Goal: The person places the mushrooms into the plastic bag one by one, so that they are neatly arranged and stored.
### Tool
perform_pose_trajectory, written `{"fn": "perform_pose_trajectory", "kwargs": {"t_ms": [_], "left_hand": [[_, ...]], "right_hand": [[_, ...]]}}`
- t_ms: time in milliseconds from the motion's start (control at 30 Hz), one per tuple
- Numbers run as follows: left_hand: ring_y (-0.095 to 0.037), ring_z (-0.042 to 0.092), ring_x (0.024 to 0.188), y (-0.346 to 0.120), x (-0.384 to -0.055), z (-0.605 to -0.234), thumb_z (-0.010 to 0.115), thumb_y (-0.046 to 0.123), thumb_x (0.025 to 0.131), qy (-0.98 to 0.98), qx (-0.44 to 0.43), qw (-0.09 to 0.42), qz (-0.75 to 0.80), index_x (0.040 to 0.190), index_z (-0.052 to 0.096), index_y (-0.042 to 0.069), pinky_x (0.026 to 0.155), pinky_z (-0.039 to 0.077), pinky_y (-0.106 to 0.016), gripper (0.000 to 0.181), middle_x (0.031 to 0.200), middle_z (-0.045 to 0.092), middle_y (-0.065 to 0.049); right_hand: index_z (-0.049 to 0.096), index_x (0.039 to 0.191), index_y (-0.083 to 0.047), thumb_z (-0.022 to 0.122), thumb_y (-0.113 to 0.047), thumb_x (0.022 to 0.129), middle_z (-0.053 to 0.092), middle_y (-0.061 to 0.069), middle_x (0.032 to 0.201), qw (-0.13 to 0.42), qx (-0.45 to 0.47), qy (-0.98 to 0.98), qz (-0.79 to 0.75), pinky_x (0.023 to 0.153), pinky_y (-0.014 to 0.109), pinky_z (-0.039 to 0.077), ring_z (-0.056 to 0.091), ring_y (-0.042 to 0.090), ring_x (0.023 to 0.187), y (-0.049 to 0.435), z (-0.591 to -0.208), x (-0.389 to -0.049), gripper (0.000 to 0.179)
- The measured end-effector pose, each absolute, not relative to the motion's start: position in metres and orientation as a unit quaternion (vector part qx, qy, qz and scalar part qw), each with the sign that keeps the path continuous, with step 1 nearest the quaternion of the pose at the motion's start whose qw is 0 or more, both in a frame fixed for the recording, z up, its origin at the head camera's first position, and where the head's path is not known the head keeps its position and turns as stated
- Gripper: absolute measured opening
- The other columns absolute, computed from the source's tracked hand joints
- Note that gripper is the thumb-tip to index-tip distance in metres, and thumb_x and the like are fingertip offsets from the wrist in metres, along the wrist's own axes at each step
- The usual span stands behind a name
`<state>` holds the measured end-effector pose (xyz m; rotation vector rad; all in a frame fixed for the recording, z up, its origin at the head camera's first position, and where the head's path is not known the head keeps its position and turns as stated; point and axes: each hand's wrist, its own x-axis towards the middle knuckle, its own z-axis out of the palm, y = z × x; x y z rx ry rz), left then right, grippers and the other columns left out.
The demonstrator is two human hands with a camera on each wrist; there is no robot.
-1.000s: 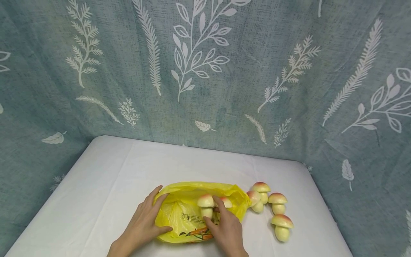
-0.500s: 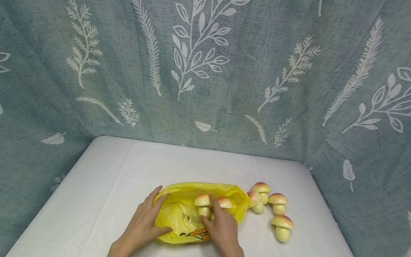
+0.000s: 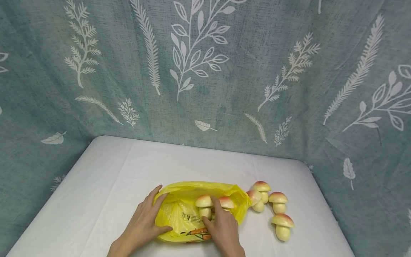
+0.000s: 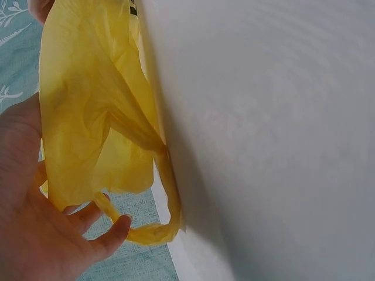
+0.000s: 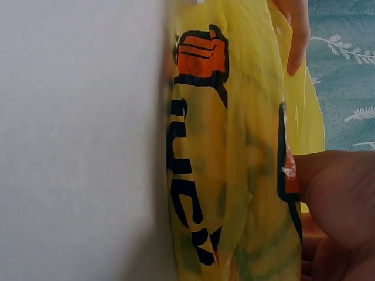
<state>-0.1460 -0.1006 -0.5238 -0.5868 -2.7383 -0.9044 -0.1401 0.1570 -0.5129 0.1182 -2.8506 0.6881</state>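
A yellow plastic bag [image 3: 179,186] lies on the white table with its mouth spread wide. My left hand [image 3: 142,217] holds the bag's left rim, thumb and index finger reaching inside; in the left wrist view, other fingers [image 4: 114,234] lie by a twisted bag handle [image 4: 155,234]. My right hand [image 3: 224,226] reaches into the bag and pinches a toy mushroom [image 3: 204,202], upright with a pale stem and red-tinged cap. Just right of it, a second mushroom [image 3: 226,202] sits in the bag, partly behind my fingers. The bag's printed side hides the mushrooms in the right wrist view.
Several more mushrooms stand right of the bag: one touching its knotted corner [image 3: 254,198], one behind that [image 3: 261,187], one farther right [image 3: 278,202], and the nearest mushroom [image 3: 283,226] in front. A leaf-patterned curtain [image 3: 205,71] surrounds the white table [image 3: 128,160].
My right hand has shifted slightly left inside the bag with the mushroom, and more of the second mushroom shows. My left hand stays in place on the rim.
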Motion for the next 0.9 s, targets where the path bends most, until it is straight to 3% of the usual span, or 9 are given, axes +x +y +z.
{"fn": "perform_pose_trajectory", "kwargs": {"t_ms": [600,900], "left_hand": [[-0.039,0.045,0.129,-0.1007,-0.1463,-0.5240,0.095,0.041,0.058,-0.927,-0.199,0.107,-0.300,0.142,0.048,0.009,0.096,0.042,-0.060,0.101,0.156,0.028,-0.016],[-0.039,0.045,0.129,-0.1003,-0.1458,-0.5232,0.095,0.041,0.059,-0.928,-0.196,0.098,-0.300,0.141,0.049,0.009,0.097,0.041,-0.060,0.100,0.157,0.028,-0.015]], "right_hand": [[0.055,0.133,-0.007,0.078,-0.018,0.075,0.054,-0.004,0.063,0.084,0.022,-0.966,0.243,0.045,0.029,0.034,0.039,0.011,0.049,0.1616,-0.5105,-0.1401,0.063],[0.054,0.134,-0.004,0.080,-0.018,0.076,0.059,-0.001,0.065,0.081,0.023,-0.967,0.241,0.045,0.029,0.034,0.040,0.011,0.049,0.1640,-0.5082,-0.1394,0.065]]}}
